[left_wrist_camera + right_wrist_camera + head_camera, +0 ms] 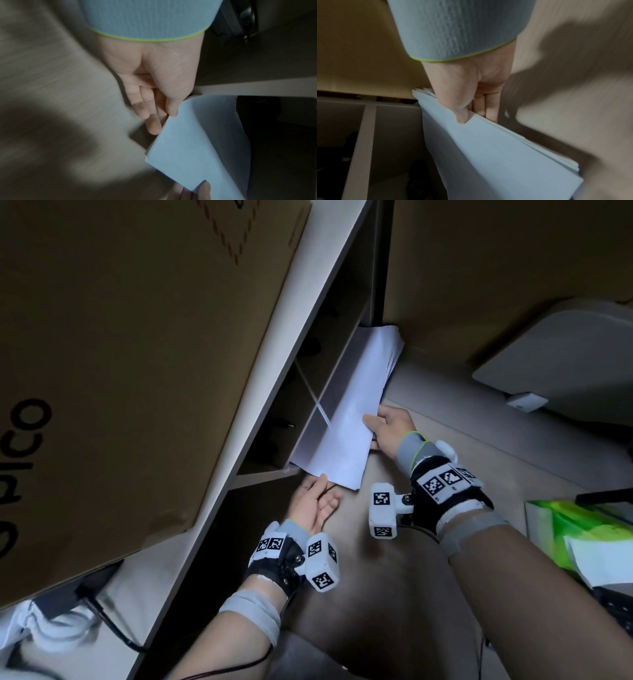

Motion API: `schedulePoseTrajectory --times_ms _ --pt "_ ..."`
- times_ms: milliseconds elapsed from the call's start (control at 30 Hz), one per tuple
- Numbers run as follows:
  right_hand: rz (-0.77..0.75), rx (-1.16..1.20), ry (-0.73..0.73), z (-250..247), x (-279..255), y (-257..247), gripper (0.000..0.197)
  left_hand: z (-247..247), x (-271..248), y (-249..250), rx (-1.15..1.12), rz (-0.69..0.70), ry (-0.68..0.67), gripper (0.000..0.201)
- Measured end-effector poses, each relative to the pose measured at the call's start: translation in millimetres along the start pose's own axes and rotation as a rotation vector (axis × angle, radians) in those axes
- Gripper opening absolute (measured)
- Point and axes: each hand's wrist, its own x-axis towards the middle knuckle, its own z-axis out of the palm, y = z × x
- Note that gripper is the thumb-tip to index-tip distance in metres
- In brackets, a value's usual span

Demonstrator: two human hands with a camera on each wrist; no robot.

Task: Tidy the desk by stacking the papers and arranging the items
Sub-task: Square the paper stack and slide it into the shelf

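Observation:
A stack of white papers [349,419] lies tilted on the wooden desk [394,559], its left side leaning against the open shelf unit [308,392]. My right hand [371,429] pinches the stack's right edge. In the right wrist view the thumb lies on top of the papers [505,155] and the fingers [489,112] go underneath. My left hand [325,491] lies palm up at the stack's near corner, fingers straight, thumb tip touching the paper edge [197,135]. The left wrist view is blurred and does not show fingers under the sheets.
A large cardboard box [120,354] stands on the shelf top at left. A pale flat device [561,354] sits at the back right. A green tissue pack [582,539] lies at the right edge. A black cable [113,628] runs at the lower left.

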Motion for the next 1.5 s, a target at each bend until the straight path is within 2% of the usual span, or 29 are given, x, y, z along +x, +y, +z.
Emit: schedulePoseTrajectory --times_ms 67,200,367,433,500,600,700,767,833,900,967,1033,1100,1167,1300,1400,1500 --pt "0.044 0.015 -0.005 10.0 4.7 -4.0 0.018 1.7 -1.7 4.6 -0.017 -0.004 -0.017 0.009" --pt "0.164 0.005 0.054 8.9 8.7 -0.8 0.016 8.8 0.7 12.4 0.057 -0.024 0.015 0.015" --pt "0.129 0.007 0.039 8.0 12.5 -4.2 0.015 10.2 4.8 13.5 0.049 -0.022 0.045 0.012" --pt "0.079 -0.064 0.047 14.5 20.0 -7.2 0.013 10.0 3.8 13.1 0.036 -0.022 0.054 0.013" --pt "0.016 -0.203 0.064 20.0 28.8 -10.7 0.01 13.1 2.3 12.0 0.025 -0.026 0.062 0.024" --pt "-0.013 -0.37 0.061 28.4 37.7 -19.5 0.024 20.8 0.3 11.5 -0.016 0.009 0.066 0.028" --pt "-0.021 -0.405 0.051 32.2 43.2 -24.3 0.031 25.4 2.9 11.3 -0.008 0.022 0.097 0.029" --pt "-0.004 -0.369 0.063 28.4 43.2 -23.2 0.028 23.5 5.6 12.2 0.019 0.0 0.122 0.03" --pt "0.059 -0.209 0.065 23.5 40.4 -22.4 0.023 19.8 7.4 12.7 0.07 -0.02 0.13 0.024" --pt "0.121 -0.051 0.057 20.4 38.6 -21.2 0.027 14.8 7.1 12.5 0.11 -0.014 0.123 0.024" --pt "0.098 -0.023 0.061 16.4 39.3 -20.0 0.024 12.5 5.6 10.7 0.117 0.007 0.108 0.026" --pt "0.058 -0.016 0.059 12.8 36.8 -19.8 0.017 10.1 3.8 9.6 0.117 0.02 0.102 0.019" --pt "0.016 0.008 0.051 8.9 30.2 -20.6 0.008 10.2 2.2 9.9 0.127 0.028 0.112 0.02" --pt "-0.025 0.02 0.045 4.7 23.8 -19.5 0.012 12.1 1.4 9.0 0.13 0.04 0.098 0.017" --pt "-0.088 -0.003 0.036 0.9 16.5 -27.3 0.01 18.3 -3.1 7.4 0.082 0.078 0.081 0.026" --pt "-0.114 -0.147 0.01 12.0 26.6 -43.6 0.021 19.1 1.2 10.6 0.034 0.056 0.071 0.025" --pt "-0.1 -0.196 0.0 32.0 48.1 -54.8 0.019 23.8 6.2 13.2 -0.066 0.059 0.056 0.018"
